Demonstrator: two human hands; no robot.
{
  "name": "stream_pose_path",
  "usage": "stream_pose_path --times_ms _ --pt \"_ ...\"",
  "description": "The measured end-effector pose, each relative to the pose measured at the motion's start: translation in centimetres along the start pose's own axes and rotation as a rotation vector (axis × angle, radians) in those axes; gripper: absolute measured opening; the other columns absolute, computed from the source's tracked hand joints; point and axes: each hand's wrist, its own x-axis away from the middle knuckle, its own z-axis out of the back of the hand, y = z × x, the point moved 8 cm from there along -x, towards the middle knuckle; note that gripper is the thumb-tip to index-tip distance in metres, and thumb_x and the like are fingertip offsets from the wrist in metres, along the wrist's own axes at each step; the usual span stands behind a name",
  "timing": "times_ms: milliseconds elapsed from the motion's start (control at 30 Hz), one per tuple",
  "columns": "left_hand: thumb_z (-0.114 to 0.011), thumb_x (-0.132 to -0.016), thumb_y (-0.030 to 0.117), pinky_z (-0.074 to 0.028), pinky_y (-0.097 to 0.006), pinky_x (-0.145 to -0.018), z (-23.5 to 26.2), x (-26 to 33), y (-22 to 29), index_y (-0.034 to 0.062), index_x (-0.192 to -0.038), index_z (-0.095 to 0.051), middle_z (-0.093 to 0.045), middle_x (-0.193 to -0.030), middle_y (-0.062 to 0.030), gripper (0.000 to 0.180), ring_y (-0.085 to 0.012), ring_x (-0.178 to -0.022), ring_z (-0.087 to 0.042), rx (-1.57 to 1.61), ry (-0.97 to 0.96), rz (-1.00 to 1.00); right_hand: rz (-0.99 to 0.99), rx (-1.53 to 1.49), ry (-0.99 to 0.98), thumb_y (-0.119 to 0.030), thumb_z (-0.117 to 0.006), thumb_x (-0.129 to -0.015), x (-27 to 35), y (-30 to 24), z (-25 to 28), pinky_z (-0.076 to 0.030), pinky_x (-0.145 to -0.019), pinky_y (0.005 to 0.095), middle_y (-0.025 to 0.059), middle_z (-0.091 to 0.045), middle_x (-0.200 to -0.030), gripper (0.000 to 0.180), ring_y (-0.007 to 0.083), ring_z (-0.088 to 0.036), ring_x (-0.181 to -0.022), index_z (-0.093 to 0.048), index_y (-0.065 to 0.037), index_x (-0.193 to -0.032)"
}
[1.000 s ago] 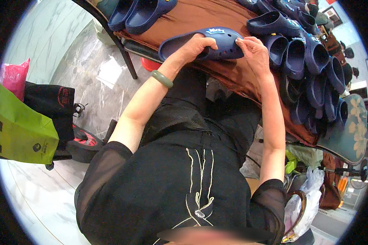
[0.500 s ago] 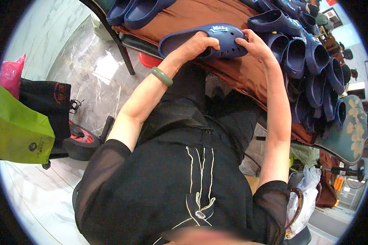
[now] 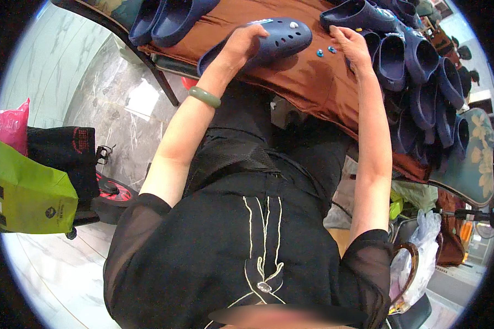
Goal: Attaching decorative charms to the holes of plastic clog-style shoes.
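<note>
Left hand, fingers wrapped around blue clog on brown-covered surface. Right hand, fingers loosely spread, touching nothing, just right of two small blue charms. More clogs stacked far right.

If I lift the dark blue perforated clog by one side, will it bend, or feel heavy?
The clog probably feels light: the left hand grips it alone by one edge. It looks moulded from foam-like material, so likely springy, not floppy. Its flat sole on the brown cloth suggests it will not roll.
</note>
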Motion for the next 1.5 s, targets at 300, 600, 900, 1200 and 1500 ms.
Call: stream_pose_path --times_ms 300,600,900,1200,1500 --pt "-0.058 -0.073 0.014 -0.05 -0.029 -0.075 0.5 -1.0 -0.6 0.0 -0.101 -0.057 -0.062 -0.089 -0.0083 0.031 -0.0178 -0.076 -0.061 0.0 -0.001 0.012 0.009 0.317 0.118 -0.027 -0.066 -0.077 1.1 8.2 0.5 -0.048 -0.074 0.0302 0.0076 -0.068 -0.089 0.024 0.0183 -0.065 -0.083 -0.068 -0.01 -0.094" --pt "-0.057 -0.072 0.014 -0.046 -0.031 -0.082 0.1 -0.6 -0.6 -0.0015 -0.106 -0.054 -0.059 -0.096 -0.0095 0.038 -0.0193 -0.085 -0.058 0.021 -0.041 0.046 0.292 0.687 0.172 -0.032 -0.056 -0.084 3.6 3.8 -2.7 -0.046 -0.081 0.0363 0.0086 -0.06 -0.104 0.026 0.0269 -0.058 -0.096 -0.065 -0.014 -0.101" --pt "-0.057 -0.073 0.014 -0.047 -0.03 -0.083 -0.1 -0.4 -0.3 -0.0007 -0.109 -0.055 -0.061 -0.098 -0.0078 0.038 -0.0171 -0.085 -0.059 0.005 -0.059 0.023 0.266 0.311 0.175 -0.026 -0.048 -0.09 3.6 4.9 -2.0 -0.048 -0.073 0.0347 0.0113 -0.065 -0.085 0.027 0.0265 -0.062 -0.083 -0.066 -0.006 -0.088" --pt "-0.059 -0.074 0.014 -0.048 -0.031 -0.082 -0.1 -0.3 -0.6 0.0 -0.108 -0.055 -0.062 -0.098 -0.0081 0.037 -0.0173 -0.085 -0.06 0.048 -0.072 0.068 0.245 0.22 0.206 -0.025 -0.052 -0.089 4.3 4.4 -1.9 -0.047 -0.066 0.0286 0.0098 -0.066 -0.078 0.026 0.017 -0.063 -0.07 -0.066 -0.004 -0.087" --pt "-0.06 -0.076 0.018 -0.047 -0.027 -0.074 0.4 -0.9 -1.5 0.004 -0.098 -0.057 -0.06 -0.089 -0.0039 0.026 -0.0138 -0.078 -0.058 0.019 -0.013 0.082 0.253 -0.237 0.185 -0.019 -0.054 -0.091 7.4 -1.0 -6.2 -0.046 -0.056 0.023 0.0022 -0.065 -0.073 0.018 0.0077 -0.057 -0.06 -0.062 -0.003 -0.093"
